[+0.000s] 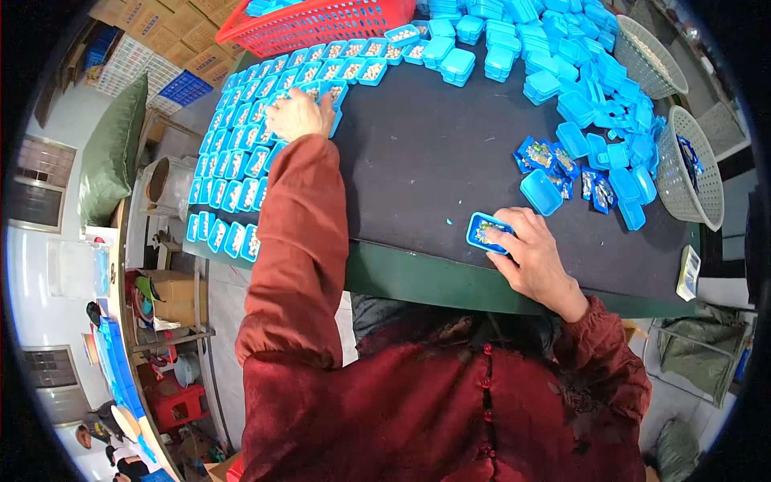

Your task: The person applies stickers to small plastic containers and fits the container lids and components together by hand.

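My right hand (530, 255) grips a small blue plastic box (472, 238) near the table's front edge. A blue printed packet (487, 233) lies inside it, with my fingers over its right side. My left hand (300, 115) reaches across rows of open blue boxes (234, 195) holding small pale pieces. Its thumb and fingers are apart, around the boxes at the right side of the rows; the fingertips are partly hidden. A blue lid or shallow box (541, 193) and several more blue packets (554, 158) lie beyond my right hand.
A red basket (321, 26) stands at the far left of the dark table (434, 153). Stacked and loose blue boxes (502, 48) cover the far right. Two grey baskets (697, 173) sit along the right edge, near a small white-and-yellow object (688, 273).
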`<action>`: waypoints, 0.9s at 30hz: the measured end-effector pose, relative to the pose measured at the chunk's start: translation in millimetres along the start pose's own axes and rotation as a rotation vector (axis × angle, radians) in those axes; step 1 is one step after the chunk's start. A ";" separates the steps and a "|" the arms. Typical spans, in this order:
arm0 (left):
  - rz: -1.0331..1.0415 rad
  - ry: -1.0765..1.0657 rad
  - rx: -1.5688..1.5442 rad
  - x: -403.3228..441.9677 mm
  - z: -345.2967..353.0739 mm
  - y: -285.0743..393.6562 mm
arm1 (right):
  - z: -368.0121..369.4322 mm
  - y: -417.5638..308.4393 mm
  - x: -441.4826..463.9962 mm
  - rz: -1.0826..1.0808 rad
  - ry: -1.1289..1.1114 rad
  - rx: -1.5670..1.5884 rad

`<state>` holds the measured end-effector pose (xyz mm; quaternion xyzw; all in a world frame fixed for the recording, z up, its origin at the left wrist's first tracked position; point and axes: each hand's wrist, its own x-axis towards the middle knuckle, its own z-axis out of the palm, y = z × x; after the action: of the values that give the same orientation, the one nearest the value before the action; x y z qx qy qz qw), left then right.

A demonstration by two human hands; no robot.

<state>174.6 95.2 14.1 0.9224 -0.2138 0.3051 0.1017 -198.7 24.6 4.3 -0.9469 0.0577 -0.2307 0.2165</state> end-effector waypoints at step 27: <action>0.464 -0.843 -1.343 -155.8 -94.0 30.5 | 11.9 6.0 37.8 -0.127 0.014 0.148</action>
<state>-0.7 149.8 -4.1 0.6348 -0.5559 -0.2461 0.4769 -159.7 15.8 7.8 -0.9284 -0.0180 -0.2543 0.2703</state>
